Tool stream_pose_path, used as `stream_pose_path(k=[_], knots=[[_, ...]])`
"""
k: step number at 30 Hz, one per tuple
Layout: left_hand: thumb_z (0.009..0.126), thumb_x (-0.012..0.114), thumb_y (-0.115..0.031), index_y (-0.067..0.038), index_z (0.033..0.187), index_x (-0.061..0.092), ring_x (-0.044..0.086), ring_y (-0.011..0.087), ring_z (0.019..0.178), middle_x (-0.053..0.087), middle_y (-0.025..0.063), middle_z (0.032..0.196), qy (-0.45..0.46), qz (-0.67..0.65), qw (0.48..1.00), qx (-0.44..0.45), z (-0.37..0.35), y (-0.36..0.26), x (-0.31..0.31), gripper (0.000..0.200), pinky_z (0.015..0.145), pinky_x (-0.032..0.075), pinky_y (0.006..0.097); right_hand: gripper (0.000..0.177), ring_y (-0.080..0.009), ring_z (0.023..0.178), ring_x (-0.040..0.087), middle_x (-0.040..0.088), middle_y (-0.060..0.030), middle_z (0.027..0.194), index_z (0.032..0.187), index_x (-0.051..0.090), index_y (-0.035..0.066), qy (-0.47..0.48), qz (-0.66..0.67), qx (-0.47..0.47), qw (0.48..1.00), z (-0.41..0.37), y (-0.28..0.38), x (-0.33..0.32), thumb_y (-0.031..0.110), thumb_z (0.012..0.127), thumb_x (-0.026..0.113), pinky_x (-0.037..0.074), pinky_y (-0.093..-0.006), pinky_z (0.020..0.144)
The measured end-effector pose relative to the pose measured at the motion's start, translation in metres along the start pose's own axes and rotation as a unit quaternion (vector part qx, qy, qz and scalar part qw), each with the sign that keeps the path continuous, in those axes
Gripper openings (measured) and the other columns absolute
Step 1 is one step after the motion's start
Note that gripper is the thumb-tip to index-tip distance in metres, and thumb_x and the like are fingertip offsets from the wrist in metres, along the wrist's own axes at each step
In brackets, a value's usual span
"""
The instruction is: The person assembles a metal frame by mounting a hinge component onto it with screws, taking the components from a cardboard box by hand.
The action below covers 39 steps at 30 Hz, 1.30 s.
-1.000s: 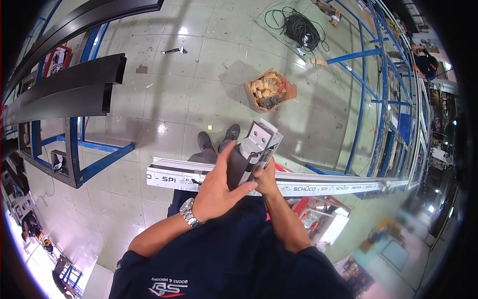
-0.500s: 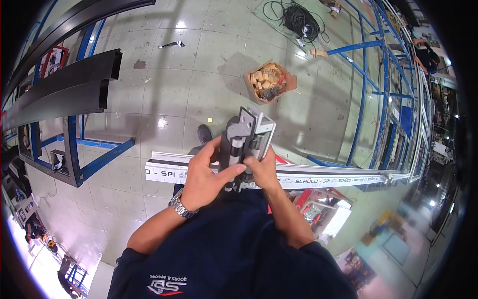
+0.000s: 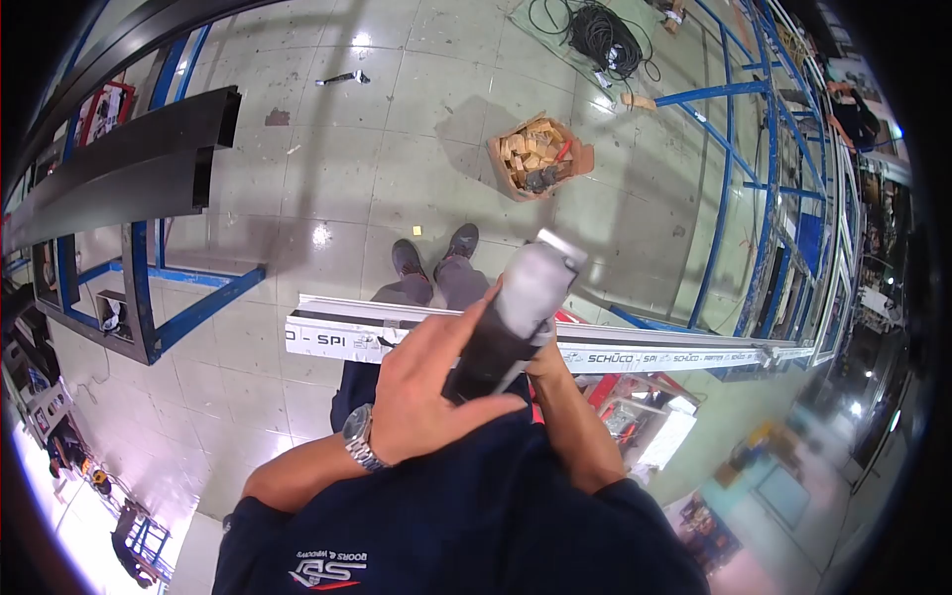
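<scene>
A short black-and-silver metal profile piece with a hinge (image 3: 524,312) is held up before my chest, tilted and smeared by motion. My right hand (image 3: 543,361) grips it from behind at the right; most of those fingers are hidden. Against its left side lies my left hand (image 3: 421,382), fingers stretched out and thumb spread wide, with a metal watch (image 3: 361,436) on that wrist. Beneath the hands runs a long white profile (image 3: 322,340) with printed lettering, crossing in front of my body.
On the floor ahead stands a cardboard box of wood blocks (image 3: 535,157). Dark profiles (image 3: 119,169) rest on a blue frame at the left. Blue racks (image 3: 764,188) line the right, near a coil of black cable (image 3: 605,50). A red toolbox (image 3: 640,407) sits at lower right.
The metal profile piece has turned, its hinge side no longer showing. My left hand has loosened from its grip and stretched its fingers. Both shoes now show beyond the long white profile.
</scene>
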<state>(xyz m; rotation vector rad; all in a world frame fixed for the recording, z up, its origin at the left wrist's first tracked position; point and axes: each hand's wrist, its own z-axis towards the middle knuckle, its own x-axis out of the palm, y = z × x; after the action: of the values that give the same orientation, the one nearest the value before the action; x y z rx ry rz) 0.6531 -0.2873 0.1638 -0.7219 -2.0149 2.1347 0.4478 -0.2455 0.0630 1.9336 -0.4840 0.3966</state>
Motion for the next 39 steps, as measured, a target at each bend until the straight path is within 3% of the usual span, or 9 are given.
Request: stream_pose_path(k=[6, 12, 17, 19, 22, 24, 27, 32, 39], knots=[[0.083, 0.080, -0.019, 0.003, 0.138, 0.059, 0.062, 0.0342, 0.110, 0.062, 0.0206, 0.138, 0.039, -0.004, 0.997, 0.060, -0.004, -0.012, 0.010, 0.063, 0.096, 0.051, 0.0428, 0.047, -0.0251, 0.075, 0.061, 0.058, -0.0168, 0.087, 0.117, 0.046, 0.002, 0.154, 0.306, 0.091, 0.935, 0.011, 0.024, 0.001, 0.041, 0.099, 0.065, 0.053, -0.0341, 0.063], [0.083, 0.078, -0.014, 0.002, 0.135, 0.062, 0.060, 0.0336, 0.107, 0.061, 0.0161, 0.134, 0.044, 0.019, 0.997, 0.063, 0.000, -0.019, 0.019, 0.056, 0.094, 0.049, 0.0418, 0.052, -0.0229, 0.075, 0.060, 0.055, -0.0148, 0.087, 0.118, 0.045, 0.004, 0.175, 0.403, 0.113, 0.891, 0.008, 0.031, 0.008, 0.047, 0.098, 0.066, 0.054, -0.0313, 0.065], [0.085, 0.077, -0.015, 0.001, 0.136, 0.061, 0.063, 0.0333, 0.105, 0.064, 0.0172, 0.124, 0.005, -0.004, 0.998, 0.059, -0.001, -0.010, 0.020, 0.055, 0.092, 0.049, 0.0429, 0.050, -0.0253, 0.067, 0.061, 0.059, -0.0114, 0.083, 0.111, 0.050, 0.005, 0.129, 0.320, 0.152, 0.926, 0.016, 0.043, 0.016, 0.049, 0.095, 0.068, 0.055, -0.0355, 0.060], [0.090, 0.074, -0.011, 0.002, 0.148, 0.044, 0.068, 0.0304, 0.096, 0.069, 0.0167, 0.106, 0.063, -0.083, 0.993, -0.048, 0.008, -0.007, 0.004, 0.066, 0.090, 0.051, 0.0405, 0.048, -0.0269, 0.062, 0.061, 0.061, -0.0090, 0.079, 0.108, 0.052, 0.005, 0.086, 0.244, 0.241, 0.935, 0.021, 0.045, -0.004, 0.048, 0.095, 0.068, 0.057, -0.0374, 0.058], [0.098, 0.070, -0.018, 0.004, 0.146, 0.039, 0.071, 0.0217, 0.090, 0.071, 0.0143, 0.099, 0.143, -0.209, 0.941, -0.227, 0.030, 0.015, -0.018, 0.061, 0.085, 0.053, 0.0340, 0.065, -0.0219, 0.085, 0.071, 0.070, -0.0103, 0.101, 0.129, 0.059, 0.001, -0.022, -0.010, 0.218, 0.976, 0.035, 0.031, -0.034, 0.051, 0.089, 0.073, 0.062, -0.0386, 0.074], [0.102, 0.066, -0.032, 0.004, 0.141, 0.043, 0.074, 0.0212, 0.098, 0.071, 0.0119, 0.100, 0.141, -0.284, 0.915, -0.249, 0.032, 0.056, -0.007, 0.057, 0.083, 0.057, 0.0329, 0.085, -0.0183, 0.104, 0.069, 0.069, -0.0105, 0.121, 0.139, 0.056, 0.000, 0.050, -0.146, 0.194, 0.969, 0.049, 0.038, -0.042, 0.058, 0.082, 0.079, 0.059, -0.0345, 0.088], [0.104, 0.063, -0.039, 0.003, 0.137, 0.047, 0.074, 0.0235, 0.101, 0.070, 0.0118, 0.103, 0.137, -0.375, 0.842, -0.361, 0.043, 0.084, -0.005, 0.056, 0.082, 0.061, 0.0347, 0.078, -0.0175, 0.109, 0.066, 0.067, -0.0105, 0.125, 0.140, 0.055, 0.000, 0.123, -0.218, 0.273, 0.929, 0.081, 0.040, -0.051, 0.054, 0.087, 0.076, 0.054, -0.0337, 0.095], [0.102, 0.056, -0.058, -0.002, 0.130, 0.056, 0.075, 0.0205, 0.099, 0.072, 0.0111, 0.108, 0.143, -0.369, 0.816, -0.422, 0.047, 0.110, -0.010, 0.063, 0.084, 0.060, 0.0334, 0.075, -0.0181, 0.113, 0.063, 0.066, -0.0109, 0.127, 0.141, 0.056, 0.001, 0.207, -0.274, 0.318, 0.884, 0.121, 0.033, -0.042, 0.050, 0.087, 0.077, 0.052, -0.0333, 0.096], [0.097, 0.069, -0.052, 0.001, 0.133, 0.051, 0.074, 0.0188, 0.097, 0.073, 0.0119, 0.109, 0.146, -0.334, 0.805, -0.468, 0.042, 0.146, -0.028, 0.067, 0.084, 0.058, 0.0317, 0.073, -0.0213, 0.112, 0.062, 0.068, -0.0127, 0.123, 0.136, 0.061, 0.000, 0.274, -0.345, 0.334, 0.833, 0.153, 0.005, -0.044, 0.046, 0.083, 0.081, 0.048, -0.0350, 0.099]])
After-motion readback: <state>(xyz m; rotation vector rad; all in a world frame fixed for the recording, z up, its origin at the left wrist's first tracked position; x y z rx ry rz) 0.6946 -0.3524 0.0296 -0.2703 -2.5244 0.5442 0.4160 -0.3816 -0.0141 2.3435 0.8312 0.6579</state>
